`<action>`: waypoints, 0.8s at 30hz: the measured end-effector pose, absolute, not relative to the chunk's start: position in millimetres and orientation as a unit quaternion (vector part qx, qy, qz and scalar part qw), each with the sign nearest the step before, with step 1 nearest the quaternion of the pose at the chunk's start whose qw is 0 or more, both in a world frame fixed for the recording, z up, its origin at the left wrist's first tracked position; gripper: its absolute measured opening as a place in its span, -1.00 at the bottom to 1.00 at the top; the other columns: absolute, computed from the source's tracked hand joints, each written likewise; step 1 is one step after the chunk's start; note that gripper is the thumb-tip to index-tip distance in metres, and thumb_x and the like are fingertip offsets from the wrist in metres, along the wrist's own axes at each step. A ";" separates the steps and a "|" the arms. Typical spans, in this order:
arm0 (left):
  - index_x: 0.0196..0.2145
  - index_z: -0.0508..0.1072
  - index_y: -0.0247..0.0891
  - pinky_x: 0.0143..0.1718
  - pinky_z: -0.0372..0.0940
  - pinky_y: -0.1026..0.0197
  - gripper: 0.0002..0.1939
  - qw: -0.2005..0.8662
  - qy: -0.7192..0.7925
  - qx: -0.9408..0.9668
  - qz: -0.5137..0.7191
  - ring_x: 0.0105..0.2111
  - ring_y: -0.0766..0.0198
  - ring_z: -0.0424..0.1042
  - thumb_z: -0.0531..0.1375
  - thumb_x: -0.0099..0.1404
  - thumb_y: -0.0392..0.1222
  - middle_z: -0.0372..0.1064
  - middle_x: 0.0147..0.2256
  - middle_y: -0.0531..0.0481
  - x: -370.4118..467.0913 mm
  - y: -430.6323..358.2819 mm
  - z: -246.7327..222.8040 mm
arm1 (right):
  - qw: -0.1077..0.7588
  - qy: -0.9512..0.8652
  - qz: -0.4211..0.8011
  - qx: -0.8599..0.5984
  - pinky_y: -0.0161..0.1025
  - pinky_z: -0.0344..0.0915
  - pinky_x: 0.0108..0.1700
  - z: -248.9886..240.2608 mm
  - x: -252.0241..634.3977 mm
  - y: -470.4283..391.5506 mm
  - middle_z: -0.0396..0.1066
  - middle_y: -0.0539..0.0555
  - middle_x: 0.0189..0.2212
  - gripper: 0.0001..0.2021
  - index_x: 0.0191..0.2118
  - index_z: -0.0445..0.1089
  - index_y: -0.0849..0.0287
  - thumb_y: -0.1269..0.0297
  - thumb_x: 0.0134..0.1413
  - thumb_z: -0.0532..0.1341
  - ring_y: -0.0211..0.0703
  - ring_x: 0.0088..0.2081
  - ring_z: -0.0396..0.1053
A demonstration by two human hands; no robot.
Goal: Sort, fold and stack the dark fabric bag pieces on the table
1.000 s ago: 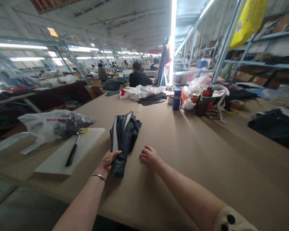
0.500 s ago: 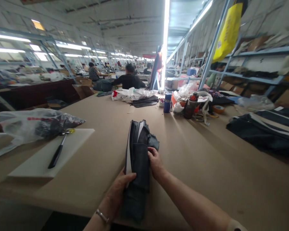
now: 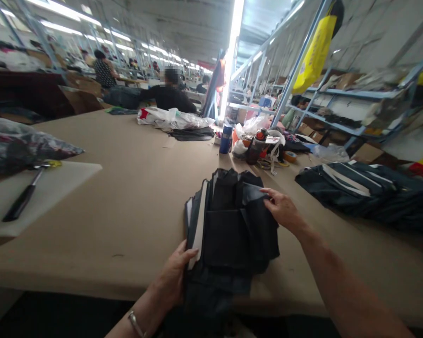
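A black fabric piece [image 3: 225, 234], sewn with pockets and pale strips along its left side, lies at the front edge of the table and hangs partly over it. It looks like part of a bag. My left hand [image 3: 178, 267] grips its left edge, thumb on top of a pale strip and the other fingers hidden underneath. At the upper right of the piece, my right hand [image 3: 280, 209] pinches a loose flap between thumb and fingers.
On the left, a hammer [image 3: 24, 195] lies on a white board [image 3: 66, 183] beside a plastic bag [image 3: 24, 145]. A blue bottle [image 3: 226, 139] and a dark bottle [image 3: 256, 148] stand at the back. Dark fabric pieces [image 3: 366, 192] are piled right. A person [image 3: 169, 96] sits beyond the table.
The black fabric piece has been spread wider, its right part pulled outward by my right hand. My left hand stays on the left edge. The view has turned to the right.
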State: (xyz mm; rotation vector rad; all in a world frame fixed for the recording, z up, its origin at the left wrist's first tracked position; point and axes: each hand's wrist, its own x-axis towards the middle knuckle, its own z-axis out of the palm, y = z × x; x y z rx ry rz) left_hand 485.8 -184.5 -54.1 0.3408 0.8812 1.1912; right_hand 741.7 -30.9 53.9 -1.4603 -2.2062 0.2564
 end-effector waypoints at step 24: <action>-0.02 0.43 -0.17 0.14 -0.02 -0.19 -0.65 0.042 0.608 0.766 0.207 0.11 -0.12 0.09 0.10 0.25 -0.11 0.33 0.06 -0.02 489.8 -183.7 -83.6 | 0.361 -0.588 0.490 -0.532 -0.11 0.28 0.01 -62.2 728.9 -97.8 0.48 0.12 -0.22 -0.58 -0.14 0.47 0.23 -0.01 0.06 0.14 0.00 -0.10 0.39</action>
